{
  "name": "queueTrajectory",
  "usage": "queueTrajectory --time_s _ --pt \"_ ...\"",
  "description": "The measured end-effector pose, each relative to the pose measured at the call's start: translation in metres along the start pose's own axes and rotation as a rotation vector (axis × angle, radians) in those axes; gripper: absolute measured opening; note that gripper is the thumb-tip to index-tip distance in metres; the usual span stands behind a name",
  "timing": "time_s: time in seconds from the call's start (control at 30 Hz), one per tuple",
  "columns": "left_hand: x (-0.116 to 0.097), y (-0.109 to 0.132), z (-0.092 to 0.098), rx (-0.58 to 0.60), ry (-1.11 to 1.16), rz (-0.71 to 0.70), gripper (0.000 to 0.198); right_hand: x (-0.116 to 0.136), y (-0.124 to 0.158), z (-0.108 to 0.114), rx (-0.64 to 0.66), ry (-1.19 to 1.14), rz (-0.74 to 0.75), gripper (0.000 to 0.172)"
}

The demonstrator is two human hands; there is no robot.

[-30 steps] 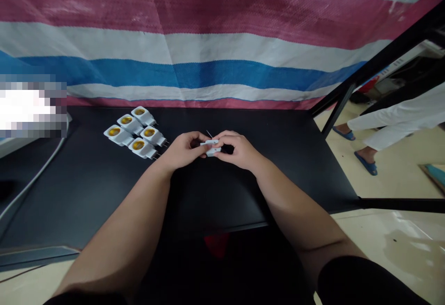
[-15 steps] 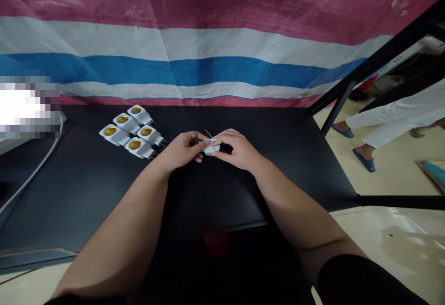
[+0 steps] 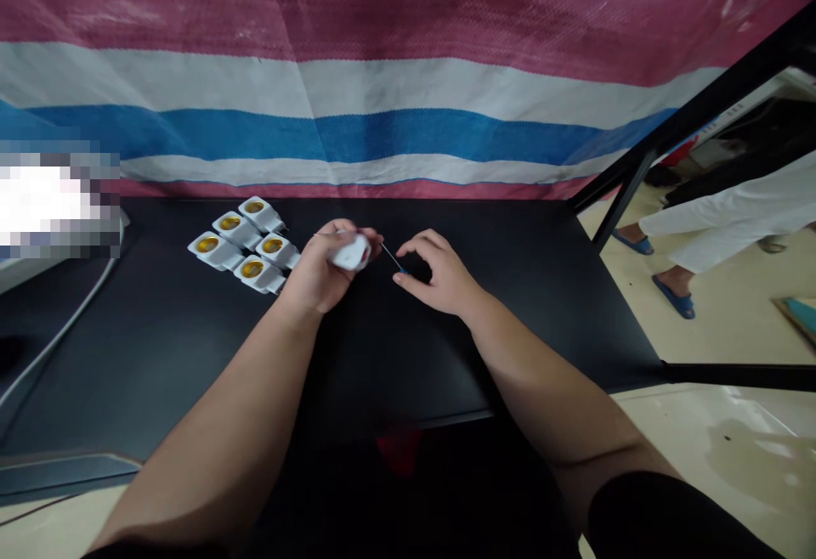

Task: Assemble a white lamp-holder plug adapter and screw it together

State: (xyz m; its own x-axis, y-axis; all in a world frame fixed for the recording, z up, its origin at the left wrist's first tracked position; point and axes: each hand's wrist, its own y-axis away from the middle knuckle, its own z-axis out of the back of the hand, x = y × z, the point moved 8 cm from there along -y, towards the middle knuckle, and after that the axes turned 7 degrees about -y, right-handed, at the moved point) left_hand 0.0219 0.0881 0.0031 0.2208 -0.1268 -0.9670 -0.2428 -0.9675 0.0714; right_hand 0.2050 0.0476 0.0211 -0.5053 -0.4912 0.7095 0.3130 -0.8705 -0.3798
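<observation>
My left hand (image 3: 319, 268) is closed around a white plug-in lamp socket (image 3: 350, 251), blurred by motion, with a small red spot at its right end. To the right, my right hand (image 3: 439, 274) is off the socket, its thumb and fingers apart in a loose curve. A thin screwdriver (image 3: 392, 258) with a bit of blue at its handle lies on the black table by my right thumb; the rest of its handle is hidden by the hand. Left of my left hand stand several matching white lamp sockets (image 3: 252, 268) with brass-coloured screw threads inside, grouped together.
A black table (image 3: 159, 355) spans the view, backed by a striped plastic sheet (image 3: 395, 130). At the left, a white cable (image 3: 70, 313) runs from a blurred-out bright object. A black metal frame (image 3: 615, 194) borders the right side. Beyond it, a person in white trousers (image 3: 720, 219) stands.
My right hand has let go of the lamp socket and opened. My left hand has moved the socket left and turned it. More of the screwdriver shows between the hands.
</observation>
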Motion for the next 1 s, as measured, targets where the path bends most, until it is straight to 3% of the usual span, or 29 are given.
queueTrajectory --time_s 0.13,0.27,0.43,0.53,0.6,0.83,1.0 --pt "0.001 -0.001 0.001 -0.014 -0.001 0.065 0.027 -0.01 0.002 -0.014 0.164 0.223 -0.091 0.028" --pt "0.006 -0.002 -0.001 0.017 0.01 0.145 0.033 -0.017 0.003 -0.014 0.144 0.229 -0.133 0.014" --pt "0.013 0.001 0.001 0.007 0.196 0.257 0.029 -0.034 0.002 0.01 -0.085 0.129 -0.218 0.013" --pt "0.015 0.002 0.001 -0.01 0.285 0.281 0.036 -0.039 0.002 0.029 -0.246 -0.066 -0.209 0.016" --pt "0.014 0.001 -0.001 0.006 0.321 0.256 0.034 -0.04 0.002 0.035 -0.273 -0.202 -0.216 0.021" --pt "0.013 0.003 -0.006 0.082 0.434 0.277 0.035 -0.003 0.0 0.039 -0.172 -0.193 -0.059 0.028" --pt "0.018 0.006 -0.004 0.042 0.342 0.31 0.04 -0.002 0.002 0.031 -0.119 -0.185 -0.052 0.024"
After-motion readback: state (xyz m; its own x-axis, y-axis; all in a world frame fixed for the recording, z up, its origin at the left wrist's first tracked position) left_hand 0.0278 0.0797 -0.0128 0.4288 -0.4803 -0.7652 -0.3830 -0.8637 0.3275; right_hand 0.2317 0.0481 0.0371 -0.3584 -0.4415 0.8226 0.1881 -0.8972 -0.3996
